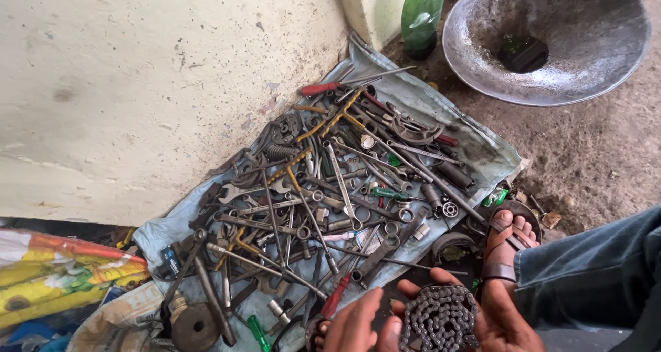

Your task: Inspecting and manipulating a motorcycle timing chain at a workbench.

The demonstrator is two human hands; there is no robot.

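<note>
A coiled, greasy roller chain (438, 319) rests in my right hand (497, 317), palm up at the bottom edge of the view. My left hand (354, 322) is beside it, fingers touching the chain's left side. Just beyond the hands lies a grey cloth (475, 142) covered with several spanners, screwdrivers, sockets and bearings (330, 200). A red-handled screwdriver (335, 298) lies nearest my left hand.
A pale wall (138, 83) borders the cloth on the left. A large metal bowl (551, 38) and a green bottle (421, 14) stand at the back. A sandalled foot (506, 245) and a denim trouser leg (592, 276) are on the right. Coloured sacks (62, 273) lie bottom left.
</note>
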